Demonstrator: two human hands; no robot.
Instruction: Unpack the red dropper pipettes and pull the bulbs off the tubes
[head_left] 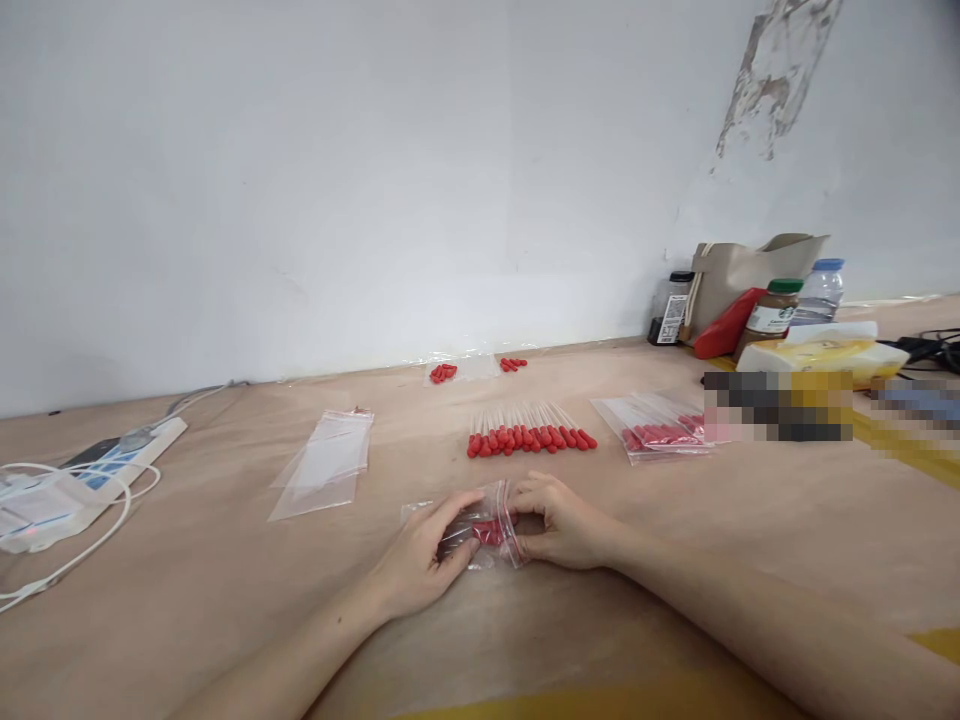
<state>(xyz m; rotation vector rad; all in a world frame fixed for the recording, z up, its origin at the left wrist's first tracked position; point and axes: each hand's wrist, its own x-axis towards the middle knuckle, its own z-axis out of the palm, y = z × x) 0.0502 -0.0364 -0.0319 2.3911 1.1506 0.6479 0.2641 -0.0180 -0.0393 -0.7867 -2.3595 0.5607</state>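
Observation:
A small clear zip bag [484,530] with red-tipped pipettes inside lies on the table in front of me. My left hand [424,565] rests over its left part, fingers curled onto the plastic. My right hand [562,525] pinches the bag's right end, where a red zip strip shows. Just beyond the hands lies a row of several loose red-bulbed pipettes [529,435]. To their right is a filled clear bag of pipettes [660,430]. A stack of flat clear bags without contents [326,470] lies to the left.
Another bag with red bulbs [465,370] sits by the white wall. A power strip with white cables [67,490] is at the far left. At the back right stand a beige bag [742,275], bottles [821,290] and a tissue pack [817,355].

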